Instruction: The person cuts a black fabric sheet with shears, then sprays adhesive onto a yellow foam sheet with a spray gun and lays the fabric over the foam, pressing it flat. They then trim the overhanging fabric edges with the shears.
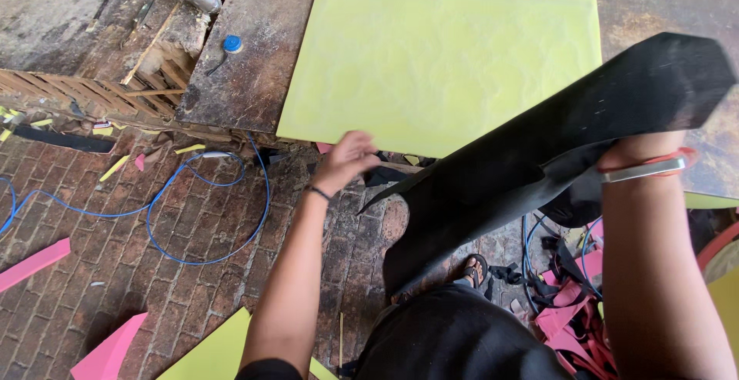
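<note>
right hand [643,149] gripped a black sheet [554,157]; left hand [346,160] reached to the edge of a yellow sheet [439,64].

the right hand, wearing a metal bracelet and red band at the wrist, was closed on the black sheet, which hung bent over the person's lap and partly covered the yellow sheet's right corner. the left hand sat at the yellow sheet's near edge on the worn wooden table [246,80], fingers curled; whether it pinched anything could not be told. a blue cable [208,195] looped across the brick floor [115,272], with pink scraps [570,326] lying near the right arm.
</note>
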